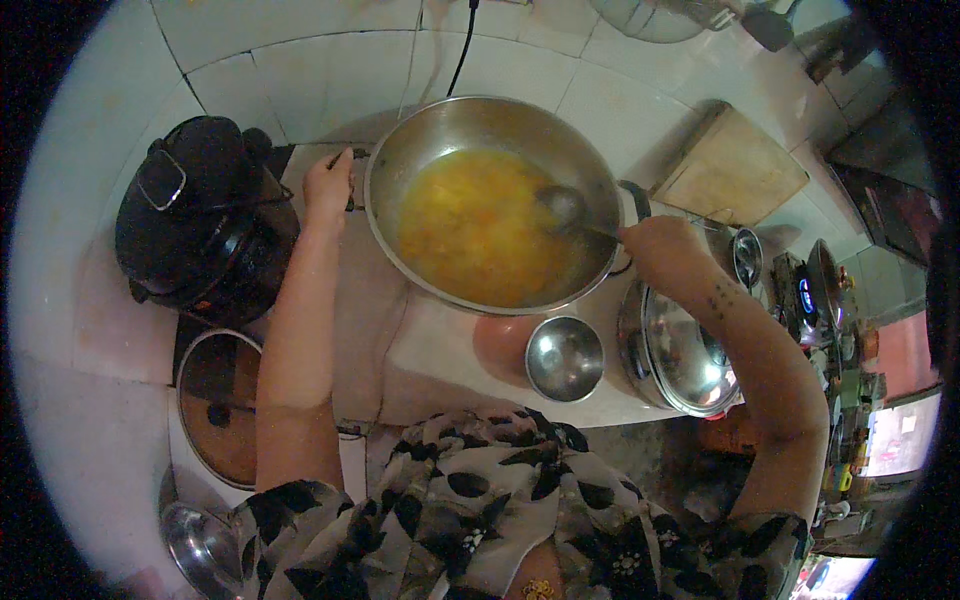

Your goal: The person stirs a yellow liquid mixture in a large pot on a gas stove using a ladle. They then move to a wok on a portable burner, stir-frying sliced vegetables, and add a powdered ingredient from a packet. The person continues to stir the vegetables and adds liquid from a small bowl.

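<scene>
A large steel pot (pixel 382 247) with yellow-orange liquid (pixel 480 225) inside stands in front of me, close to the tiled wall. My left hand (pixel 330 180) grips the pot's dark side handle. At the other side, my right hand (pixel 660 244) is closed around the handle of a metal ladle (pixel 562 206), just over the pot's right rim. The ladle's bowl is partly in the liquid near the right side. Below the pot sits an empty steel bowl (pixel 565 360), beside a reddish round item (pixel 502 345).
A black electric cooker (pixel 202 225) stands at the left, above a round glass lid (pixel 217 409). A lidded steel pot (pixel 682 360) is under my right forearm. A cutting board (pixel 731 169) leans on the wall; a lit gas stove (pixel 806 296) lies far right.
</scene>
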